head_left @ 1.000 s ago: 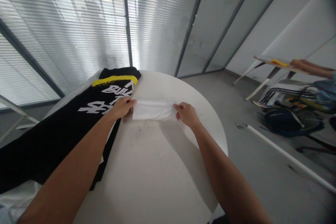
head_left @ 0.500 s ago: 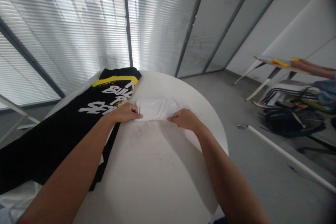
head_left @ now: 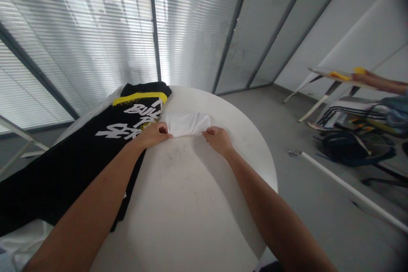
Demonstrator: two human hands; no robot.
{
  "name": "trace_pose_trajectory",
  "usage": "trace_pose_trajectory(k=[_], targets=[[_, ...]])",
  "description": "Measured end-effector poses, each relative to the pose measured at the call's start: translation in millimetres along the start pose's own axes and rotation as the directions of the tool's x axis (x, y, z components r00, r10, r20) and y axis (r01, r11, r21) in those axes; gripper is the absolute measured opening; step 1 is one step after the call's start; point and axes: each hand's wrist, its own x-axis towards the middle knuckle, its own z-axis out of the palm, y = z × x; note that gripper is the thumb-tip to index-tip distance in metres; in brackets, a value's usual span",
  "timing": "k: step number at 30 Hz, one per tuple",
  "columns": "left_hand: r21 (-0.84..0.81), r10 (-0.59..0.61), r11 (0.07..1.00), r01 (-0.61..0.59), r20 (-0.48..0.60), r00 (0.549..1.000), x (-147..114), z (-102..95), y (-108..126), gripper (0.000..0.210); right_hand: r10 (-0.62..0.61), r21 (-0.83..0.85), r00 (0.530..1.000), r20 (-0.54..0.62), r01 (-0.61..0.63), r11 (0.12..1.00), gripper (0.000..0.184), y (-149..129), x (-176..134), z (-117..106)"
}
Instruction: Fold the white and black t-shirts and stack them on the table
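Evidently our left hand [head_left: 154, 134] and right hand [head_left: 219, 139] pinch the near corners of the folded white cloth [head_left: 187, 123], presumably to hold its edge straight on the round desk [head_left: 172, 204], beside the black printed garment [head_left: 79, 157].

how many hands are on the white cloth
2: the left hand is at the near left corner of the white cloth, the right hand at its near right corner. Neither is hidden.
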Motion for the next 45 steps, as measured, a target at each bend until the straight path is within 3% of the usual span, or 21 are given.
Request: trace_pose_trajectory(k=[4,10,14,18,24,29,34,38,39,41,43,45], targets=[[0.029,-0.014,0.999,0.016,-0.061,0.998,0.9,-2.5,-2.1,0.026,-0.060,-0.037,0.998,0.030,0.061,0.997,0.021,7.0,3.1,-2.8],[0.039,-0.128,0.990,0.137,-0.180,0.975,2.7,-4.7,-5.9,0.026,-0.069,-0.089,0.993,0.100,0.078,0.993,0.017,9.6,0.4,-15.6],[-0.043,-0.182,0.983,0.177,-0.152,0.972,1.0,-6.9,-4.5,0.027,-0.073,-0.179,0.989,0.130,0.096,0.979,0.017,11.8,-2.5,-26.4],[-0.046,-0.134,0.990,0.131,-0.088,0.987,0.7,-7.1,-5.7,0.027,-0.084,-0.196,0.975,0.207,0.126,0.972,0.020,13.1,-3.7,-30.0],[0.043,-0.070,0.996,0.073,-0.066,0.995,3.8,-3.2,-10.8,0.032,-0.102,-0.194,0.987,0.122,0.125,0.973,0.029,5.5,-4.7,-21.1],[0.041,-0.079,0.996,0.082,-0.085,0.993,4.0,-4.2,-8.0,0.034,-0.159,-0.244,0.978,0.136,0.188,0.951,0.022,2.5,-4.3,-16.2],[-0.326,-0.255,0.919,0.224,-0.055,0.965,2.6,-10.5,-8.3,0.029,-0.222,-0.079,0.920,0.323,0.259,0.963,0.019,10.9,-4.7,-30.1],[-0.467,-0.141,0.873,0.140,0.034,0.989,2.2,-13.5,-14.5,0.033,-0.268,0.160,0.788,0.554,0.215,0.963,0.021,18.2,-7.1,-42.6],[-0.462,-0.131,0.876,0.142,0.057,0.990,2.7,-12.9,-15.1,0.036,-0.280,0.200,0.783,0.555,0.202,0.959,0.023,18.9,-7.4,-43.0],[-0.378,-0.188,0.906,0.190,0.041,0.981,4.5,-9.9,-14.0,0.042,-0.294,0.244,0.846,0.445,0.201,0.949,0.032,17.9,-7.2,-39.1],[-0.185,-0.234,0.959,0.216,-0.076,0.969,6.9,-5.8,-10.4,0.049,-0.279,0.216,0.927,0.250,0.227,0.950,0.043,14.0,-6.0,-29.8],[0.012,-0.202,0.978,0.208,-0.185,0.962,9.1,-2.1,-6.8,0.048,-0.217,0.104,0.974,0.068,0.209,0.972,0.048,9.2,-4.0,-18.7]])
